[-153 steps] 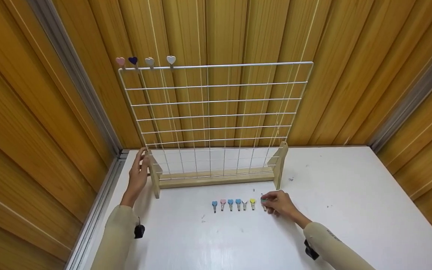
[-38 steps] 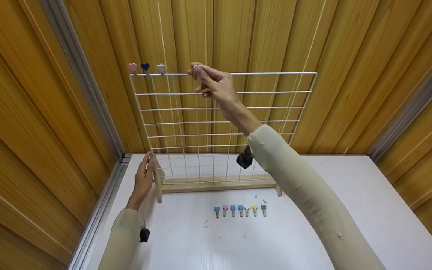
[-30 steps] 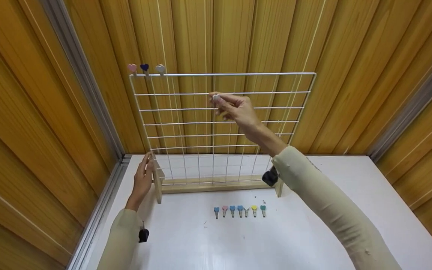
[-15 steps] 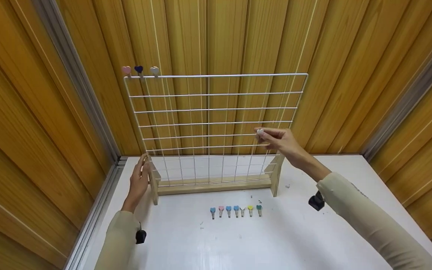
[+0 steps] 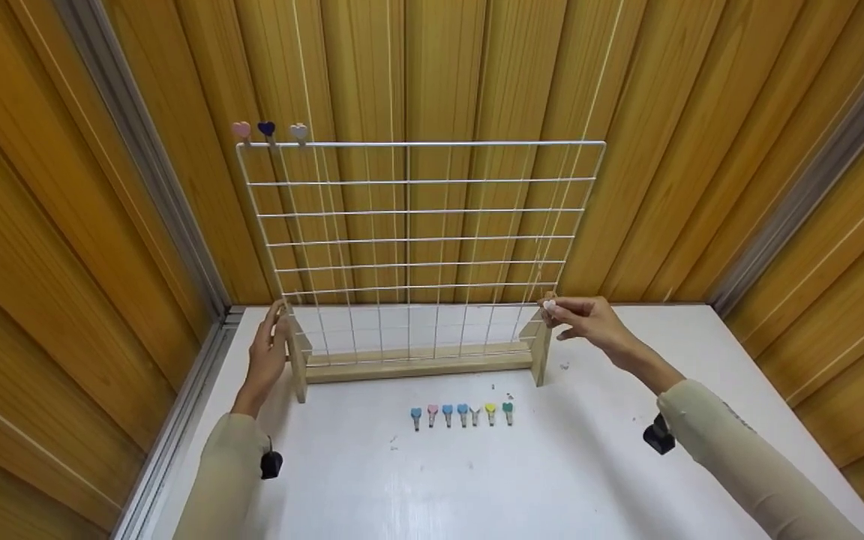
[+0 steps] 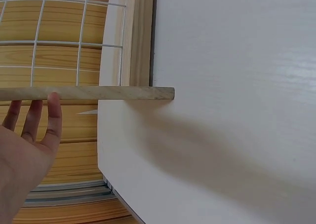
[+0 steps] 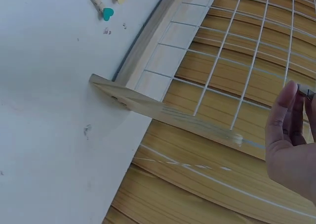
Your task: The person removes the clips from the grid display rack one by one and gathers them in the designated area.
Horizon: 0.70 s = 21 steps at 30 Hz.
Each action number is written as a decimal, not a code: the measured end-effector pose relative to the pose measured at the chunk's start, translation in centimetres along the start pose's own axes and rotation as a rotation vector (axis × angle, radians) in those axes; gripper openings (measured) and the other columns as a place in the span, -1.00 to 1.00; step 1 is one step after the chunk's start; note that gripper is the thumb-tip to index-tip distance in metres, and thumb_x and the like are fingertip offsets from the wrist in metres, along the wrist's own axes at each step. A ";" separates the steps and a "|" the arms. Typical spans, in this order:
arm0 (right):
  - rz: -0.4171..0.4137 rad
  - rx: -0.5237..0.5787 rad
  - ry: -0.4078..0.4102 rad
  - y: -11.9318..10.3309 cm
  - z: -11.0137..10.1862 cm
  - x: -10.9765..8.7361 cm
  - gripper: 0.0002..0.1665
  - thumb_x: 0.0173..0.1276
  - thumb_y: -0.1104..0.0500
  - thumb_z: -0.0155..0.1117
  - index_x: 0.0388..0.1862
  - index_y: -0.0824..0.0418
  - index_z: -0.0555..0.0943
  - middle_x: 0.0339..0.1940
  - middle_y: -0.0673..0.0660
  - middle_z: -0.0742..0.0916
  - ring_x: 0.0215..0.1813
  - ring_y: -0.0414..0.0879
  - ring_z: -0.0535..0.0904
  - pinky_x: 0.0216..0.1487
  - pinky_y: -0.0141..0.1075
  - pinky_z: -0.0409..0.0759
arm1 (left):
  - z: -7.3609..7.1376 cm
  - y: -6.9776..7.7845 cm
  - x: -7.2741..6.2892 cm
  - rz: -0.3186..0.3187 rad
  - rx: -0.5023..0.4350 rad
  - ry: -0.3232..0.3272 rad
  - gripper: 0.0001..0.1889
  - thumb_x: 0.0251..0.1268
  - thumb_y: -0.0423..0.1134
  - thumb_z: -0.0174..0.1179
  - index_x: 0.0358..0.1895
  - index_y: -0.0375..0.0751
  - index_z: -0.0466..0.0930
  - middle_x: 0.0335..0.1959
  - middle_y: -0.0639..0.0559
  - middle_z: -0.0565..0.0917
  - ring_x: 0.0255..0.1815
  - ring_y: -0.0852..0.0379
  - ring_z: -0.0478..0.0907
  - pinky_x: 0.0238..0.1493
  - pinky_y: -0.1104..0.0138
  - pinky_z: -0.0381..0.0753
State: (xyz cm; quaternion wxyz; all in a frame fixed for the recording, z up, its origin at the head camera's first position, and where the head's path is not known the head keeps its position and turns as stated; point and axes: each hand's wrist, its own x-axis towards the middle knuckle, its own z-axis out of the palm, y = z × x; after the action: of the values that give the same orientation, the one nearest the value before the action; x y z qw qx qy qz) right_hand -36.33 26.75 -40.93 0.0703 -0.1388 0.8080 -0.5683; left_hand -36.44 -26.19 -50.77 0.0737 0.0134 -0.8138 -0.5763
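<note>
My right hand [image 5: 589,322] pinches a small clothespin with a white heart [image 5: 550,305] between thumb and fingers, beside the top of the rack's right wooden upright. In the right wrist view the clothespin [image 7: 307,91] sits at the frame's edge, partly hidden by the fingers. My left hand [image 5: 267,352] rests its extended fingers against the left wooden upright [image 6: 89,93]. The white wire grid rack [image 5: 439,143] stands between both hands. Along its top bar, at the left, are clipped a pink heart clothespin [image 5: 241,130], a dark blue one [image 5: 266,129] and a white one [image 5: 298,131].
In front of the rack's wooden base [image 5: 417,370], several heart clothespins lie in a row on the white table [image 5: 372,487]: blue, pink, white, a yellow one [image 5: 490,410] and a green one [image 5: 508,409]. Wood-patterned walls [image 5: 447,67] close in behind and at the sides.
My right hand left the green clothespin on the table, took the rightmost white heart clothespin off the top bar, and carried it down and right to the right upright. My left hand stayed in place.
</note>
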 end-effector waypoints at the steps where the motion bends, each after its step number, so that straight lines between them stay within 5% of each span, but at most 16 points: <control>1: 0.011 0.004 0.002 0.5 0.1 -0.1 -0.49 0.59 0.15 0.18 0.31 0.52 0.52 -0.21 -0.13 0.77 -0.10 -0.27 0.71 -0.11 -0.41 0.72 | 0.0 0.1 0.1 -0.002 0.002 -0.002 -0.36 0.69 0.18 -0.39 0.69 0.17 -0.20 0.67 -0.21 0.00 0.55 -0.31 0.21 0.35 -0.20 0.49; 10: 0.089 0.061 0.000 5.6 1.3 -0.8 -0.45 0.58 0.13 0.21 0.32 0.54 0.50 -0.21 -0.11 0.77 -0.13 -0.27 0.69 -0.12 -0.43 0.70 | -0.3 0.1 0.1 0.001 -0.010 0.001 -0.36 0.69 0.19 -0.37 0.69 0.19 -0.18 0.65 -0.19 0.04 0.52 -0.27 0.25 0.31 -0.16 0.53; 16: 0.148 0.044 0.027 9.0 1.8 -1.6 -0.46 0.56 0.14 0.23 0.34 0.49 0.51 -0.17 -0.01 0.79 -0.18 -0.25 0.70 -0.16 -0.40 0.71 | -0.2 -0.1 0.1 0.001 0.021 0.005 -0.36 0.69 0.17 -0.38 0.69 0.16 -0.19 0.61 -0.17 0.11 0.37 -0.16 0.35 0.07 0.21 0.57; 21: 0.185 0.014 0.035 11.6 2.8 -2.5 -0.47 0.56 0.19 0.23 0.34 0.51 0.48 -0.20 0.04 0.80 -0.23 -0.25 0.72 -0.22 -0.40 0.70 | -0.2 -0.2 0.0 -0.001 0.008 -0.006 -0.37 0.70 0.16 -0.38 0.69 0.18 -0.21 0.63 -0.19 0.06 0.48 -0.23 0.29 0.22 0.01 0.58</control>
State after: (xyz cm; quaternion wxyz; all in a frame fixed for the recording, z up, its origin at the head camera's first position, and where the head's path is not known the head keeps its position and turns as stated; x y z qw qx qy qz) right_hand -34.83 28.64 -52.91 0.1091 -0.0532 0.8144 -0.5675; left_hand -36.47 -26.47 -50.89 0.0710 0.0124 -0.8163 -0.5731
